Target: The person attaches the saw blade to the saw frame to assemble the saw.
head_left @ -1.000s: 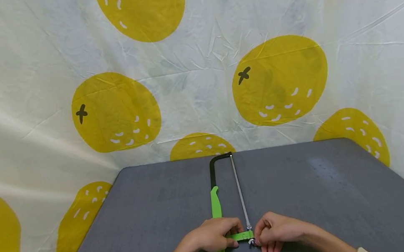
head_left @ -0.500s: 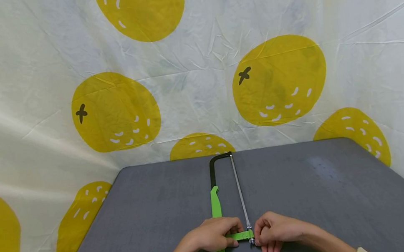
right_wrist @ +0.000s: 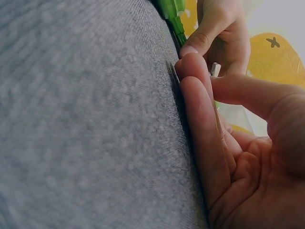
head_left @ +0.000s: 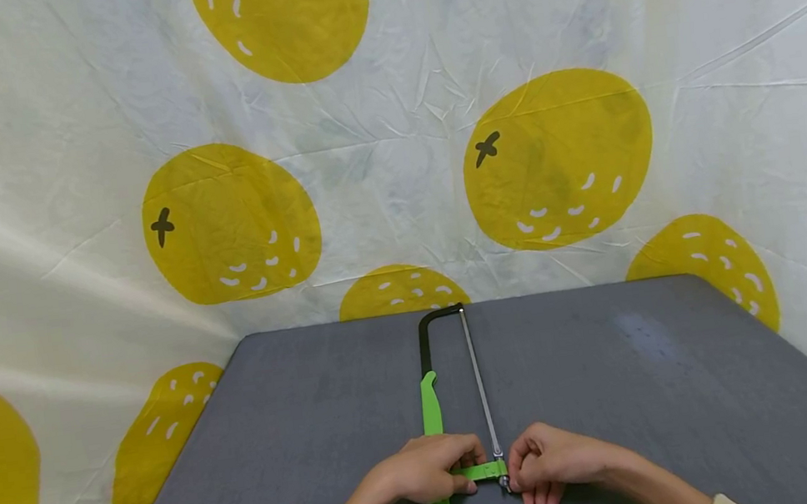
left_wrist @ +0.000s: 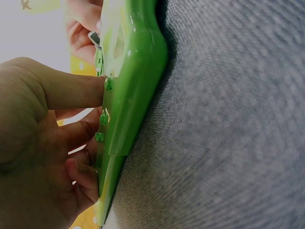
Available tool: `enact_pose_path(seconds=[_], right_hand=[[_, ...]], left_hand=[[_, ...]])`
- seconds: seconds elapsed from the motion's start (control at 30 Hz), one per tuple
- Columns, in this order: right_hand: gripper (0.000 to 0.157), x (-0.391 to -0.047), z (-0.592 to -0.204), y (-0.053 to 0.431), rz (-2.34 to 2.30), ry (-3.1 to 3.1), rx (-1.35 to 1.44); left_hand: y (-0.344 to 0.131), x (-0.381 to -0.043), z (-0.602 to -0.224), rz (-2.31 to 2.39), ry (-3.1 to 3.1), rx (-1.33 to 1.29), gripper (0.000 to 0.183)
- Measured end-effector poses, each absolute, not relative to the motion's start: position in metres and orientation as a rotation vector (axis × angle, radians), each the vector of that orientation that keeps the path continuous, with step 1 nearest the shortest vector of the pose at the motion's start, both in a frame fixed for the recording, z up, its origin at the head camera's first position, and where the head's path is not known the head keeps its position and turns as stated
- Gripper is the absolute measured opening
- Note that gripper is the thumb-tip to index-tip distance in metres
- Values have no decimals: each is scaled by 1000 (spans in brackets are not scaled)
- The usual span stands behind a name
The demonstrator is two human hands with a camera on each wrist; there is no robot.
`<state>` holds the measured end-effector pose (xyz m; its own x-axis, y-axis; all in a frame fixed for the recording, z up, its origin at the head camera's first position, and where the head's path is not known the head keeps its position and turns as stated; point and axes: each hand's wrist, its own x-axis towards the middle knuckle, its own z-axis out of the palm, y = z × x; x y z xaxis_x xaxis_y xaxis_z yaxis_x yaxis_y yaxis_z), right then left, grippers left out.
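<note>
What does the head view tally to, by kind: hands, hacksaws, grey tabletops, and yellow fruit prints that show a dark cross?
Hands: 2 (left hand, right hand)
Hacksaws: 1 (green and black hacksaw)
Grey tabletops: 1 (grey tabletop)
Yellow fruit prints showing a dark cross: 2 (left print, right print)
Total: 6

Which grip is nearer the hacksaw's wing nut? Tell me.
Right. The right grip is at the wing nut; the left grip is farther left, on the green hacksaw frame.
</note>
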<state>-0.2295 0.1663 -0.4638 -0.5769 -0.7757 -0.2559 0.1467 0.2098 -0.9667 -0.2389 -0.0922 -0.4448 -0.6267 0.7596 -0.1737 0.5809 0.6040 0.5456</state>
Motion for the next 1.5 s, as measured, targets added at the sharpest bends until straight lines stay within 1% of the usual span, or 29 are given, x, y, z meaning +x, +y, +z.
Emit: enact_pose_path(seconds=[0.13, 0.33, 0.53, 0.73, 0.83, 1.0, 1.5], right_hand=[[27, -230, -463, 167, -1473, 1681, -610], [17, -229, -463, 167, -1469, 1694, -595], [31, -228, -463, 165, -1466, 1739, -568], [37, -229, -463, 165, -1464, 1752, -577], [36, -229, -463, 164, -1461, 1767, -574], [29, -227, -462, 162, -1466, 1790, -552], [29, -227, -462, 161, -1456, 1809, -525]], left_hand=[[-92, -239, -444, 629, 2448, 1074, 18], [-93, -238, -444, 630, 2447, 1065, 18], [-93, -238, -443, 631, 2439, 1064, 18], [-93, -238, -441, 640, 2427, 1062, 18], [-92, -238, -441, 639, 2431, 1066, 18], [-93, -238, -441, 636, 2435, 1064, 18], [-91, -238, -443, 609, 2454, 1056, 19]])
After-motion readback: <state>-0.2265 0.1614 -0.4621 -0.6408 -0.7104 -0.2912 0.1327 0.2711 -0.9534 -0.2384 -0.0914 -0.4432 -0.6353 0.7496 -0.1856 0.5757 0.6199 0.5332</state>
